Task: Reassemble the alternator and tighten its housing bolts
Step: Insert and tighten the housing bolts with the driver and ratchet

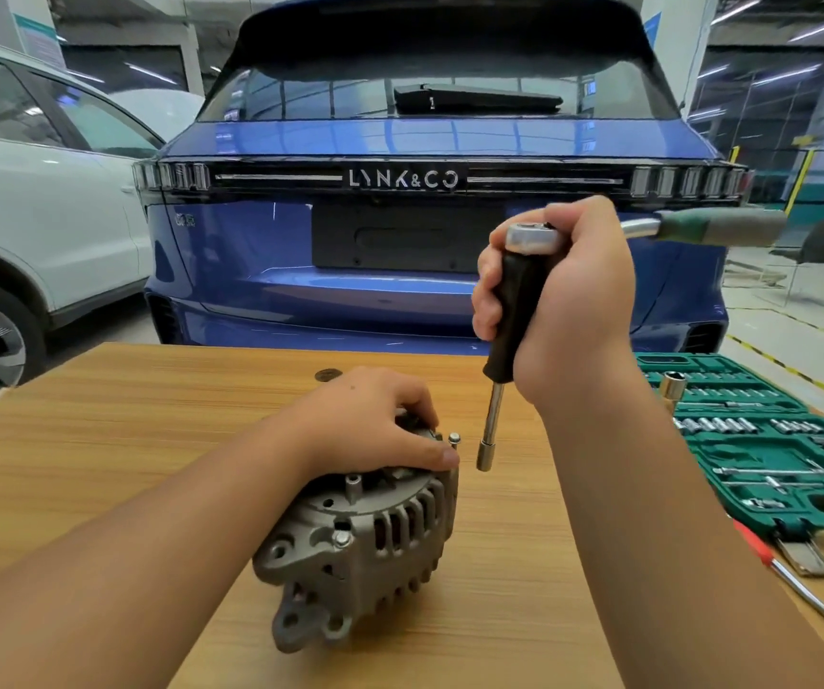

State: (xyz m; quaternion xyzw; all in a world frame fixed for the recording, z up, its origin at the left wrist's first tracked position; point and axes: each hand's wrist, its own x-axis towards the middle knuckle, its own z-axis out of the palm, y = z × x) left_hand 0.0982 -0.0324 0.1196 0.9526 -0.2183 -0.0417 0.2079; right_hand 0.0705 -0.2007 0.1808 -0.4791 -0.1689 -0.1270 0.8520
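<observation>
A grey cast alternator (pixel 360 544) lies on the wooden table (pixel 126 415). My left hand (pixel 375 425) rests on its top, fingers pressing down on the housing. A housing bolt (pixel 454 438) stands up beside my fingertips, and another bolt head (pixel 341 538) shows on the near side. My right hand (pixel 559 300) grips the black handle of a socket driver (pixel 516 310) with a ratchet wrench (pixel 648 228) fitted on top. The driver's socket tip (pixel 485 457) hangs just right of the standing bolt, not touching it.
A green socket set case (pixel 772 440) lies open at the right of the table, a loose socket (pixel 672 387) standing on it. A red-handled screwdriver (pixel 792 579) lies near the right edge. A blue car (pixel 424 191) stands behind the table, a white car (pixel 27 191) at left.
</observation>
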